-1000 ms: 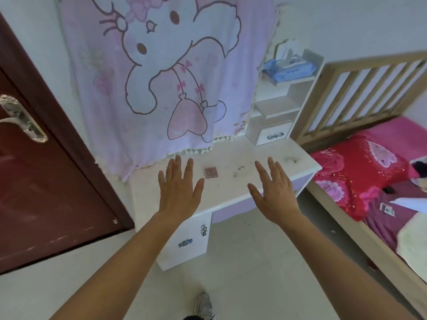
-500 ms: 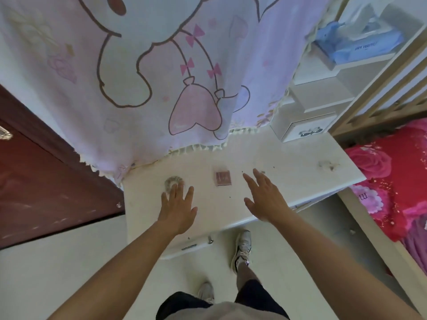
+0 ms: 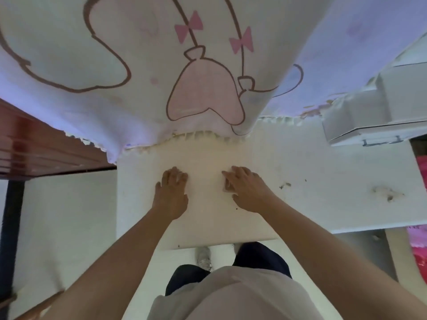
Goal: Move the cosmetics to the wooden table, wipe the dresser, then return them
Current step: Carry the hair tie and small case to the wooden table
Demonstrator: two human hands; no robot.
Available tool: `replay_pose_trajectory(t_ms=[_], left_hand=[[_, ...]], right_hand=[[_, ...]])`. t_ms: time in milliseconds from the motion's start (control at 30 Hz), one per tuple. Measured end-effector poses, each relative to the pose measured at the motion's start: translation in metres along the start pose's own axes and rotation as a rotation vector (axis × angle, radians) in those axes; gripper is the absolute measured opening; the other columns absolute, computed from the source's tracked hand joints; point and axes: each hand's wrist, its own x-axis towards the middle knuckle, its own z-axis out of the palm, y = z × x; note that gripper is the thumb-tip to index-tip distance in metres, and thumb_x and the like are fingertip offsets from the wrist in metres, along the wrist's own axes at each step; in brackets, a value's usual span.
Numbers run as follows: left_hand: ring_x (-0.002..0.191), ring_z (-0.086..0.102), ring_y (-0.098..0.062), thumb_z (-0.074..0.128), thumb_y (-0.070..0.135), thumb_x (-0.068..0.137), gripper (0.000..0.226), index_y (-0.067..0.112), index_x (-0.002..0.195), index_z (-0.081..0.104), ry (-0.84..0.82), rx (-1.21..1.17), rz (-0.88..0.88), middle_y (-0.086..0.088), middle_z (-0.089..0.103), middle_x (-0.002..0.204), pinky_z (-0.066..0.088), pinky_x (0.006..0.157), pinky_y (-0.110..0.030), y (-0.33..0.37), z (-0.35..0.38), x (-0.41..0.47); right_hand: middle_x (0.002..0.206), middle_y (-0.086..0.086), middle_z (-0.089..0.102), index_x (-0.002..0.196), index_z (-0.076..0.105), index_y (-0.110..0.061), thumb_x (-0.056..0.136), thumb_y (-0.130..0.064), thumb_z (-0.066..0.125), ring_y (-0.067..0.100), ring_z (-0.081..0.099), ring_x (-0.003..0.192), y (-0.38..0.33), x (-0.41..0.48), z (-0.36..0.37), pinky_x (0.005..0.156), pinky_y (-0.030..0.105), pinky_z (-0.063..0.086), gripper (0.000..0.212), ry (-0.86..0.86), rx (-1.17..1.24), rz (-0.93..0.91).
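We have both hands down on the dresser bench (image 3: 312,172): left hand (image 3: 171,195) at nine o'clock, right hand (image 3: 248,191) at three. Their fingers curl down together over spots we cannot see beneath, so any cosmetics stay hidden. We judge this the first pickup; next, secure holds and lift.
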Motion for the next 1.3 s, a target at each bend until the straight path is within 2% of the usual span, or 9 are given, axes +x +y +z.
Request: replay_pose_trajectory(t_ms=[133, 233, 400, 500, 600, 700, 933, 1133, 1300], left_hand=[[0.141, 0.007, -0.042, 0.039, 0.016, 0.094, 0.062, 0.006, 0.15, 0.015, 0.005, 0.031, -0.058, -0.016, 0.002, 0.159, 0.034, 0.109, -0.04, 0.021, 0.01, 0.01], [0.141, 0.01, -0.042, 0.042, 0.008, 0.093, 0.065, 0.004, 0.15, 0.012, -0.009, 0.084, -0.032, -0.016, 0.002, 0.159, 0.039, 0.105, -0.036, 0.015, 0.014, 0.013], [0.129, 0.033, -0.029, 0.047, -0.005, 0.088, 0.061, 0.013, 0.146, 0.037, 0.043, -0.115, -0.023, -0.005, 0.028, 0.154, 0.048, 0.092, -0.036, -0.001, 0.0, 0.016], [0.118, 0.043, -0.023, 0.045, -0.007, 0.086, 0.064, 0.017, 0.144, 0.04, 0.1, -0.185, -0.09, -0.004, 0.039, 0.142, 0.048, 0.086, -0.035, -0.009, -0.023, 0.012], [0.102, 0.052, -0.026, 0.046, -0.012, 0.08, 0.068, 0.016, 0.142, 0.045, 0.261, -0.271, -0.166, -0.009, 0.051, 0.123, 0.05, 0.073, -0.037, -0.019, -0.048, -0.002], [0.081, 0.059, -0.03, 0.054, -0.015, 0.071, 0.06, 0.014, 0.123, 0.063, 0.438, -0.283, -0.222, -0.007, 0.062, 0.101, 0.046, 0.062, -0.036, -0.035, -0.07, -0.03], [0.061, 0.058, -0.028, 0.078, -0.003, 0.066, 0.025, 0.012, 0.084, 0.069, 0.663, -0.177, -0.506, -0.002, 0.064, 0.069, 0.047, 0.055, -0.034, -0.093, -0.07, -0.141], [0.068, 0.057, -0.029, 0.069, 0.003, 0.082, 0.009, 0.006, 0.089, 0.066, 0.853, -0.427, -0.848, -0.009, 0.062, 0.085, 0.038, 0.053, -0.028, -0.151, -0.023, -0.255], [0.07, 0.061, -0.025, 0.065, 0.01, 0.088, 0.01, 0.009, 0.098, 0.065, 0.988, -0.563, -1.066, -0.005, 0.061, 0.095, 0.052, 0.055, -0.034, -0.204, 0.045, -0.373]], right_hand=[[0.129, 0.004, 0.043, 0.135, 0.043, -0.025, 0.087, -0.027, 0.056, 0.029, 0.045, 0.113, 0.009, 0.012, 0.003, 0.079, 0.039, 0.051, 0.051, 0.023, -0.054, -0.055], [0.121, 0.005, 0.045, 0.132, 0.043, -0.024, 0.082, -0.03, 0.061, 0.028, 0.047, 0.106, 0.01, 0.02, -0.004, 0.071, 0.038, 0.053, 0.053, -0.007, -0.041, -0.049], [0.119, 0.006, 0.048, 0.135, 0.042, -0.027, 0.074, -0.04, 0.06, 0.027, 0.049, 0.105, 0.013, 0.017, -0.023, 0.068, 0.035, 0.051, 0.065, 0.025, -0.023, -0.02], [0.12, 0.004, 0.049, 0.136, 0.04, -0.028, 0.073, -0.045, 0.06, 0.026, 0.05, 0.106, 0.009, 0.013, -0.042, 0.07, 0.036, 0.051, 0.068, 0.087, 0.005, -0.02], [0.12, 0.004, 0.05, 0.134, 0.041, -0.029, 0.071, -0.046, 0.061, 0.026, 0.051, 0.106, -0.006, 0.019, -0.065, 0.07, 0.037, 0.051, 0.068, 0.172, 0.014, -0.068], [0.122, 0.004, 0.052, 0.134, 0.043, -0.027, 0.071, -0.048, 0.061, 0.025, 0.052, 0.107, -0.032, 0.034, -0.086, 0.068, 0.035, 0.051, 0.068, 0.247, -0.042, -0.158], [0.122, 0.003, 0.047, 0.137, 0.038, -0.027, 0.071, -0.049, 0.063, 0.025, 0.046, 0.113, -0.137, 0.065, -0.101, 0.076, 0.037, 0.052, 0.073, 0.264, 0.008, -0.434], [0.109, 0.001, 0.051, 0.125, 0.048, -0.024, 0.069, -0.042, 0.066, 0.025, 0.052, 0.102, -0.263, 0.047, -0.077, 0.067, 0.037, 0.053, 0.062, 0.279, -0.026, -0.685], [0.109, 0.002, 0.052, 0.123, 0.049, -0.023, 0.069, -0.046, 0.068, 0.023, 0.053, 0.103, -0.399, 0.01, -0.027, 0.065, 0.036, 0.055, 0.062, 0.278, -0.146, -0.921]])
